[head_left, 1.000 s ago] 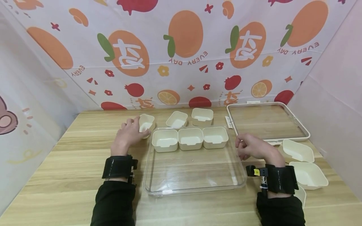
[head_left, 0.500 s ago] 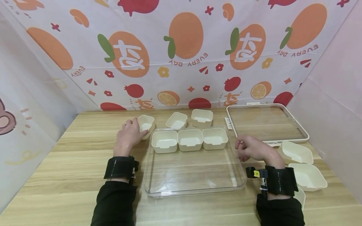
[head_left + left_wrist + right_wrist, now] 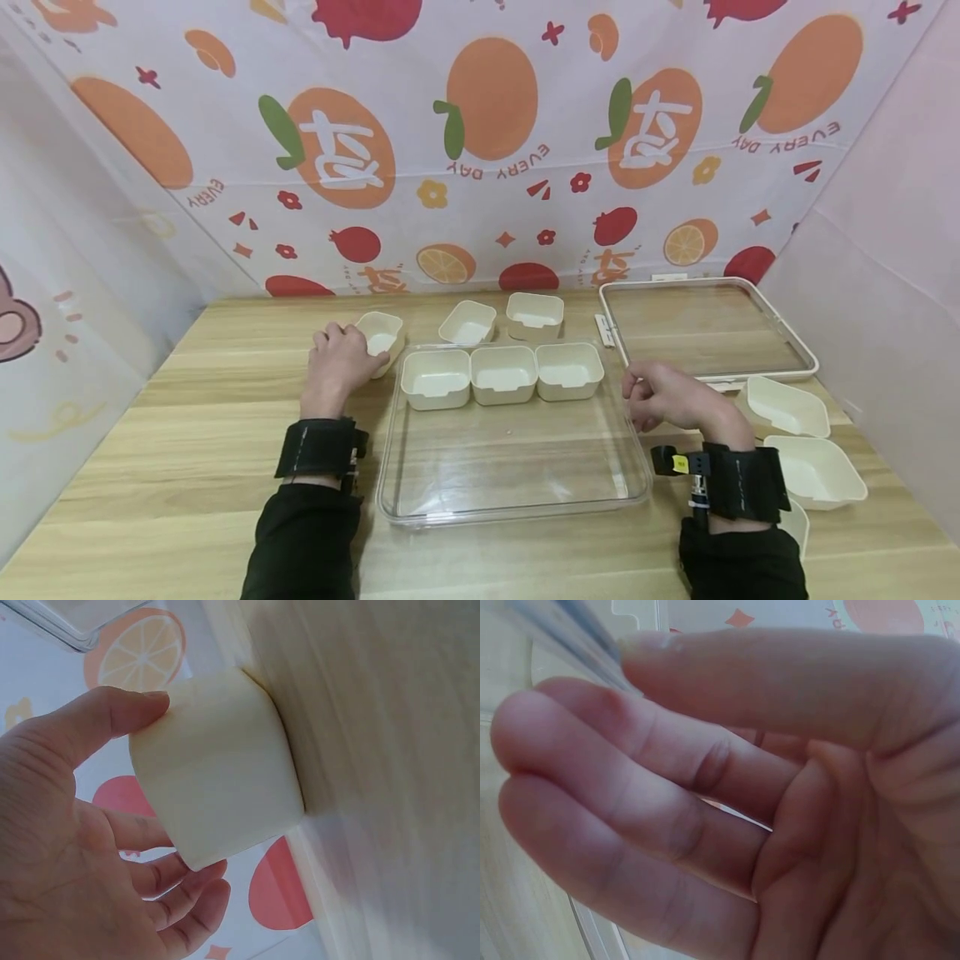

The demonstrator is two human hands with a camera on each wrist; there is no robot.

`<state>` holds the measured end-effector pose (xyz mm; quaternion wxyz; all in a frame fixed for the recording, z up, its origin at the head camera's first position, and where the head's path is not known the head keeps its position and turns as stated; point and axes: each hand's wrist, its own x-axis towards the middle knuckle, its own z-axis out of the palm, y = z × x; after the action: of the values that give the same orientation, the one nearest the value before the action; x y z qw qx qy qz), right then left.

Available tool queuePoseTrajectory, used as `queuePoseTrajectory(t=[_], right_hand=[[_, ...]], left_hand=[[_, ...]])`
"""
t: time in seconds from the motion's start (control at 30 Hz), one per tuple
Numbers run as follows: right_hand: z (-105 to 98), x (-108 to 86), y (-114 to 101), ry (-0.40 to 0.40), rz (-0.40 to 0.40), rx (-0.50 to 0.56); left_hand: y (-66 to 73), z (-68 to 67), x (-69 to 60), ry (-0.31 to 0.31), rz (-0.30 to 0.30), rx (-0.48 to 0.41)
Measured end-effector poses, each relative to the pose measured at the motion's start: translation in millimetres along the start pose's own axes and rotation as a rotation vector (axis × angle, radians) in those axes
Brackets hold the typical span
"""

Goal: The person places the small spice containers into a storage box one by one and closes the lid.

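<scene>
My left hand [image 3: 339, 367] grips a small cream plastic box [image 3: 381, 332] at the back left, just beyond the corner of a clear plastic bin [image 3: 517, 467]. In the left wrist view the thumb lies on one side of that box [image 3: 217, 765], the fingers on the opposite side; its lower end appears to meet the table. My right hand [image 3: 663, 396] pinches the bin's right rim between thumb and fingers; the right wrist view shows the clear edge [image 3: 585, 641] there. Along the bin's back wall stand three cream boxes [image 3: 503, 377] in a row.
Behind the bin are two more cream boxes [image 3: 534, 312]. A clear lid [image 3: 705, 329] with a white frame lies at the back right. Several cream boxes [image 3: 813, 473] sit beside my right forearm. A fruit-print cloth [image 3: 495, 208] hangs behind the wooden table [image 3: 187, 467].
The left hand's box has shifted slightly to the left, away from the bin's corner. My right hand keeps its hold on the rim.
</scene>
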<state>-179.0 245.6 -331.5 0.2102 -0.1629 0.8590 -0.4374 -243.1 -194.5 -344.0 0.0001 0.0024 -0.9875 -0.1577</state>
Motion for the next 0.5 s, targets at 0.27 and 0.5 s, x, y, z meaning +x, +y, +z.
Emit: queuePoseTrajectory(t=[0.27, 0.5], right_hand=[[0.5, 0.6, -1.3, 0.005, 0.019, -0.016], [0.5, -0.7, -2.3, 0.0, 0.01, 0.001]], left_hand=[[-3.1, 2.1, -0.7, 0.005, -0.039, -0.038], [-3.4, 0.3, -1.2, 0.016, -0.038, -0.049]])
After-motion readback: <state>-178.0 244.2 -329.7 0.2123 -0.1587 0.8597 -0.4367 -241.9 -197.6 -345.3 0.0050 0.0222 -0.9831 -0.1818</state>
